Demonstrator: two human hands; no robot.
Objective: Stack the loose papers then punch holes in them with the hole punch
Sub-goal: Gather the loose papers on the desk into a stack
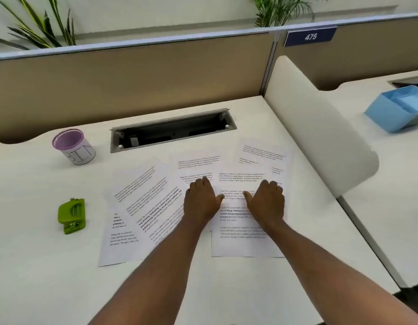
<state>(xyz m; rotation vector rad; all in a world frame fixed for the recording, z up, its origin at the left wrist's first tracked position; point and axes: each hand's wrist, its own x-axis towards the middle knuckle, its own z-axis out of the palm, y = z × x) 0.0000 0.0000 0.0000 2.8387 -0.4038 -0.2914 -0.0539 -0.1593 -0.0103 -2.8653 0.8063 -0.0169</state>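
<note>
Several printed sheets, the loose papers (198, 202), are fanned out across the middle of the white desk (50, 266), overlapping at odd angles, so nothing is stacked yet. Both hands lie palm-down right on the spread: the left hand (199, 202) on the middle sheets, the right hand (266, 202) on the sheet nearest the person, thumbs pointing in toward each other. The fingers are flat and fairly close together, pressing on the paper, not pinching or gripping any sheet. Looks like the setup for sliding the pages together into one pile, since flat palms drag paper better than a pinch.

The green hole punch (72, 216) sits on its own well to the left of the papers, untouched, which makes sense as it isn't needed until the stack is squared up. A purple-rimmed cup (73, 146) stands further back on the left, clear of everything. The far-right sheet near the divider (320, 137) will probably take an extra reach to gather.
</note>
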